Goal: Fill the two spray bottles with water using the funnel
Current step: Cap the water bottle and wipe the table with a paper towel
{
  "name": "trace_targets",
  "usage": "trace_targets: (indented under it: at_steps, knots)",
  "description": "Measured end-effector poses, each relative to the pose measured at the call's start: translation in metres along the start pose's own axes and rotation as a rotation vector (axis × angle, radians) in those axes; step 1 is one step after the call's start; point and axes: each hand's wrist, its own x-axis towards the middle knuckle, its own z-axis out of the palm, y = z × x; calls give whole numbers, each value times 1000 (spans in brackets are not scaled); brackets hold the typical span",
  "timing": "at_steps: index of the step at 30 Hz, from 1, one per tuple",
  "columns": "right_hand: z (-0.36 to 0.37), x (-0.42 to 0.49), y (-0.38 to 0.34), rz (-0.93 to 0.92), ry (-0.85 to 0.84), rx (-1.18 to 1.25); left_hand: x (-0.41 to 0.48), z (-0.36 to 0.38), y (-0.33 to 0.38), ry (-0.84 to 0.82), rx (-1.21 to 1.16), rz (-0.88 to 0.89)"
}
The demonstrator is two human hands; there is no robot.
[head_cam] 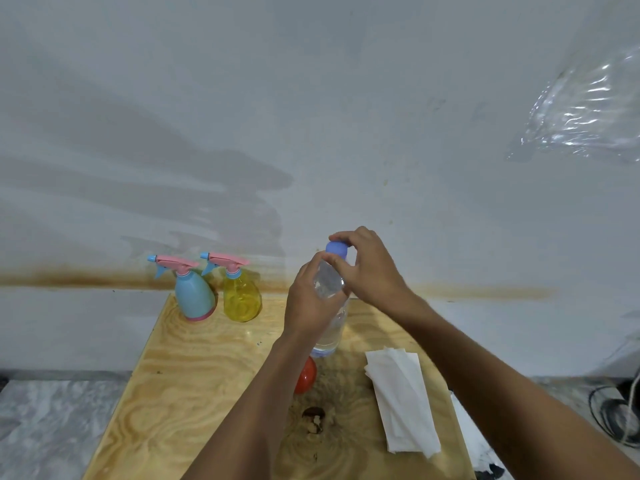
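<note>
A clear water bottle [331, 327] with a blue cap [336, 248] stands upright at the middle of the wooden table [194, 368]. My left hand [306, 299] grips its upper body. My right hand [367, 268] holds the cap with its fingertips. Two spray bottles stand at the table's far left by the wall, both with pink trigger heads on: a blue one [194, 296] and a yellow see-through one [241, 297]. A red funnel [305, 375] lies on the table just below the water bottle, partly hidden by my left forearm.
A stack of white paper towels [401, 396] lies on the right side of the table. A dark knot hole [313, 419] marks the wood near the front. The white wall [311, 133] rises directly behind the table. Cables [616, 410] lie on the floor at right.
</note>
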Motion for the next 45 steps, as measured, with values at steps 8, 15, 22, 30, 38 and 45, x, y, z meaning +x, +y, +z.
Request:
trace_targets:
  at_steps: [8,15,22,30,38,45]
  knots:
    - [-14,6,9,1,-191,111,1,-1,-3,-7,10,23]
    - [3,-1,5,66,33,91,-1,1,0,16,22,19]
    - [16,-9,-1,135,159,198,-1,1,1,12,11,5]
    - [15,-32,40,162,28,420,-13,-24,-4,-138,55,-66]
    - [38,-50,78,191,-168,357,-48,-23,-105,-118,229,-494]
    - [56,-33,72,109,-169,441,-69,7,-164,-110,413,-606]
